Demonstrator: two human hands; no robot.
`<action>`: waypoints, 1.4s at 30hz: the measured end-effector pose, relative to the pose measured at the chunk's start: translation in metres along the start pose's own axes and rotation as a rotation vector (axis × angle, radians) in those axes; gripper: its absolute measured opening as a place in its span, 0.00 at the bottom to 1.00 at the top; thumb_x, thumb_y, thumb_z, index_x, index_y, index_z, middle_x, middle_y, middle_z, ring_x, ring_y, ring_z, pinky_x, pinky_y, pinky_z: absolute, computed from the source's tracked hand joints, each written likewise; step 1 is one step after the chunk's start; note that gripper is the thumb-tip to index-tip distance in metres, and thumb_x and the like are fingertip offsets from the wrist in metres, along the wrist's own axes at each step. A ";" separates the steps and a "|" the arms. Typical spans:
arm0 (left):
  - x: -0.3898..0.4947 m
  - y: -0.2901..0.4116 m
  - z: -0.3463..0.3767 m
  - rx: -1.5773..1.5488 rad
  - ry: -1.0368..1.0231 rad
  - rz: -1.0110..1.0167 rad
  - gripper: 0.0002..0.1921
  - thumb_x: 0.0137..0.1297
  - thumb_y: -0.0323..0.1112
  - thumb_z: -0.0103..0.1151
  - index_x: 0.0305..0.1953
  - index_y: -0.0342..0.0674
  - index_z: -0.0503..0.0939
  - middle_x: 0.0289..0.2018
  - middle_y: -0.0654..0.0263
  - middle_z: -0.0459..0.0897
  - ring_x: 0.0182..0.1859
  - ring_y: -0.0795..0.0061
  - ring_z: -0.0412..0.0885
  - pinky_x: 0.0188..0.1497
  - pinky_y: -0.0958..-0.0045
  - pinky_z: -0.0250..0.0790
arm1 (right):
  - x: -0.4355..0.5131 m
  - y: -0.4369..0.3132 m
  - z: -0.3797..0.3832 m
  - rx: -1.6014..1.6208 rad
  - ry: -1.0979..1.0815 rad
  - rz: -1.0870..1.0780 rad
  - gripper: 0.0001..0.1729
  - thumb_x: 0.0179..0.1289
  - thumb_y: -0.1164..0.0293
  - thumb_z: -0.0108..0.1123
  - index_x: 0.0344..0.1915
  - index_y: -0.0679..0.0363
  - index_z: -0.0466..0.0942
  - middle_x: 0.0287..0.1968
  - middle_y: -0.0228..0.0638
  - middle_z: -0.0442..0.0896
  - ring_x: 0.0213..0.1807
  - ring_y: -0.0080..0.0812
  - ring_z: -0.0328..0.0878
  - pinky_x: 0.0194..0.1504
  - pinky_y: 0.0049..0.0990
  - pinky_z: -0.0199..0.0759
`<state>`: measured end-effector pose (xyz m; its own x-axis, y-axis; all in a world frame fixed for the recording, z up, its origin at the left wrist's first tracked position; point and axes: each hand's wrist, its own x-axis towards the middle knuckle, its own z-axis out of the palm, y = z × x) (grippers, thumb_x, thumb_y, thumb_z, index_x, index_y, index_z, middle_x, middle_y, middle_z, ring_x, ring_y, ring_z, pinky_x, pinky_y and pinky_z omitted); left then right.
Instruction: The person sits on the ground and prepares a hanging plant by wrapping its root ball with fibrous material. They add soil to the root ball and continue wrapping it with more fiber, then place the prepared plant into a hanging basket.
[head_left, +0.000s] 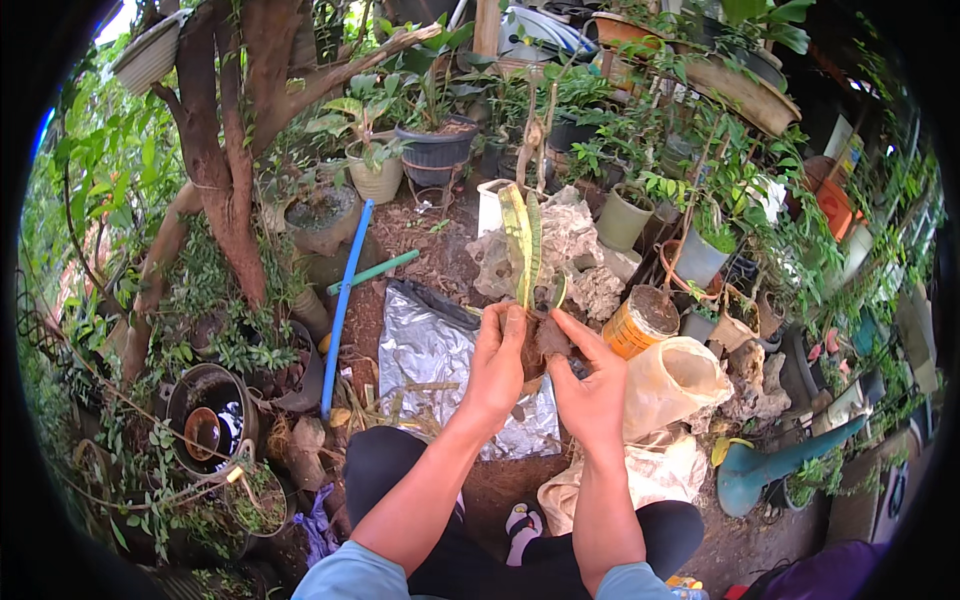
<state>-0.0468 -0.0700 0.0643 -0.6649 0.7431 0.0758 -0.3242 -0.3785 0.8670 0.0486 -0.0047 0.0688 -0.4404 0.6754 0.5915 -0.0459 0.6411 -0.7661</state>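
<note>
My left hand (501, 356) grips the base of a snake plant (519, 236) with upright yellow-edged leaves. Beside it, my right hand (589, 375) pinches a dark brown clump (553, 337), which looks like soil or root, close to the plant's base. A short green leaf (559, 289) sticks up just above my right fingertips. Under both hands, a brownish pot or root ball is partly hidden by the fingers. Below lies a silver plastic sheet (427, 352) on the ground, with dry plant scraps on it.
A blue pipe (347, 300) and a green pipe (375, 271) cross at the left. Rough rocks (570, 232) lie ahead. To the right are an orange-labelled bucket (637, 322), a pale sack (671, 382) and a teal object (750, 476). Potted plants and a tree trunk (217, 172) surround the spot.
</note>
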 end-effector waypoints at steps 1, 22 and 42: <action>0.000 -0.002 -0.001 0.006 -0.002 -0.019 0.15 0.81 0.45 0.43 0.54 0.39 0.67 0.43 0.69 0.73 0.45 0.84 0.69 0.49 0.78 0.67 | 0.001 0.002 0.003 0.034 0.001 0.045 0.25 0.52 0.84 0.59 0.54 0.65 0.81 0.53 0.48 0.85 0.55 0.47 0.81 0.59 0.36 0.72; -0.002 -0.041 -0.001 0.144 -0.065 0.268 0.20 0.65 0.33 0.68 0.54 0.30 0.76 0.45 0.63 0.83 0.44 0.80 0.78 0.49 0.77 0.71 | 0.009 0.031 0.034 0.588 -0.078 0.268 0.41 0.79 0.42 0.26 0.77 0.61 0.50 0.76 0.44 0.57 0.75 0.39 0.56 0.74 0.34 0.49; -0.004 -0.008 -0.001 0.267 0.032 0.368 0.06 0.65 0.27 0.65 0.38 0.31 0.81 0.33 0.66 0.85 0.35 0.84 0.80 0.34 0.80 0.71 | -0.030 0.025 0.055 0.503 -0.029 0.115 0.33 0.81 0.46 0.24 0.58 0.60 0.69 0.50 0.35 0.72 0.52 0.25 0.69 0.57 0.27 0.63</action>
<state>-0.0426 -0.0704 0.0566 -0.7254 0.5667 0.3908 0.1193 -0.4556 0.8822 0.0118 -0.0292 0.0180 -0.4921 0.7165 0.4945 -0.4184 0.3034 -0.8561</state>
